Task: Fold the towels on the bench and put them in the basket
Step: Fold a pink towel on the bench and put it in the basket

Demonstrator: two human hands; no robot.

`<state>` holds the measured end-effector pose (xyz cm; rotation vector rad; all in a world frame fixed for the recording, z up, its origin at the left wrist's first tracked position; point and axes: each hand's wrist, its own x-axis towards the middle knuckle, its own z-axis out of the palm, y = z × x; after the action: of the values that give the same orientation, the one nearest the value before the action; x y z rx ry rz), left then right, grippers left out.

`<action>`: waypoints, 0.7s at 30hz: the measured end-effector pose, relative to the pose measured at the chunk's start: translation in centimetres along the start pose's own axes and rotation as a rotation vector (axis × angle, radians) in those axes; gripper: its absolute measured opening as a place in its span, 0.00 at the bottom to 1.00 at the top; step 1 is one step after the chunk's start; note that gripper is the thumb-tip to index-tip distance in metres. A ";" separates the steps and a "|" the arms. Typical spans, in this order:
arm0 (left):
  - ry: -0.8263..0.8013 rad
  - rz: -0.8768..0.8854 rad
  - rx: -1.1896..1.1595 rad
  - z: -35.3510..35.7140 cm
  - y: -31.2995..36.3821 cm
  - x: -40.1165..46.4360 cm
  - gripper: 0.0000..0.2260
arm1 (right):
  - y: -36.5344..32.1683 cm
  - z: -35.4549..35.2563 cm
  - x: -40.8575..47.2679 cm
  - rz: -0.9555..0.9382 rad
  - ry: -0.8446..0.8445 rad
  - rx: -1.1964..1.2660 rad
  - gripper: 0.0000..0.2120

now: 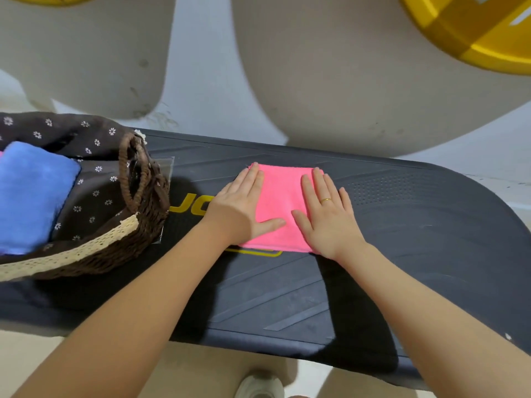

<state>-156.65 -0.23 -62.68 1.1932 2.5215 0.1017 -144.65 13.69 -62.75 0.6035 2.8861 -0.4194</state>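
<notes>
Now pressing flat, left hand (241, 208) and right hand (324, 216) spread on the folded pink towel (280, 196), right of the wicker basket (123, 248) on the bench (416, 225). Next, probably: pinch edges, lift into basket beside the blue towel (31, 191).

Two towels, one pink (280, 208) and one blue (31, 193); one basket (115, 254); one bench (416, 239); two hands.

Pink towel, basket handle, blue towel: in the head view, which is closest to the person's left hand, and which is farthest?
1. Pink towel: under the left hand, touching it.
2. Basket handle: to that hand's left, on the basket's near end.
3. Blue towel: farthest left, lying inside the basket.
</notes>
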 end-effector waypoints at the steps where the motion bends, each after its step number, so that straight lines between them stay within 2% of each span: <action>1: -0.010 -0.010 -0.004 -0.1 0.2 -0.1 0.44 | 0.1 0.1 -0.8 -0.021 -0.020 -0.003 0.40; 3: -0.056 -0.051 -0.036 -0.4 0.7 0.0 0.45 | 0.2 0.4 -2.6 -0.040 -0.071 0.019 0.39; 5: -0.065 -0.067 -0.049 -1.0 1.4 0.1 0.45 | 0.2 0.7 -4.0 -0.034 -0.109 0.082 0.33; 7: 0.042 0.024 -0.055 -1.2 2.3 0.1 0.41 | 0.2 0.4 -4.4 -0.033 -0.091 0.159 0.29; 9: 0.145 0.178 -0.079 -0.6 3.2 -0.3 0.35 | 0.3 -0.6 -4.0 0.004 0.022 0.322 0.24; 12: 0.127 0.216 -0.059 1.4 3.8 -1.1 0.39 | 0.3 -1.7 -2.9 0.150 0.179 0.562 0.17; 15: 0.173 0.179 -0.005 2.5 3.9 -1.2 0.40 | -0.1 -2.1 -2.4 0.360 0.122 0.931 0.20; 17: 0.143 0.169 -0.020 2.5 3.9 -0.8 0.42 | -0.3 -2.0 -2.2 0.499 0.087 1.154 0.21; 19: 0.126 0.174 -0.160 2.3 3.6 -0.4 0.42 | -0.4 -2.1 -1.9 0.596 0.062 1.291 0.22; 21: 0.125 0.185 -0.436 1.8 3.0 -0.4 0.31 | -1.0 -2.7 -1.8 0.600 0.012 1.463 0.15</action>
<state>-153.59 1.21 -63.58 1.2563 2.3114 0.7510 -143.66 12.94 -59.60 1.4764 1.7216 -2.2955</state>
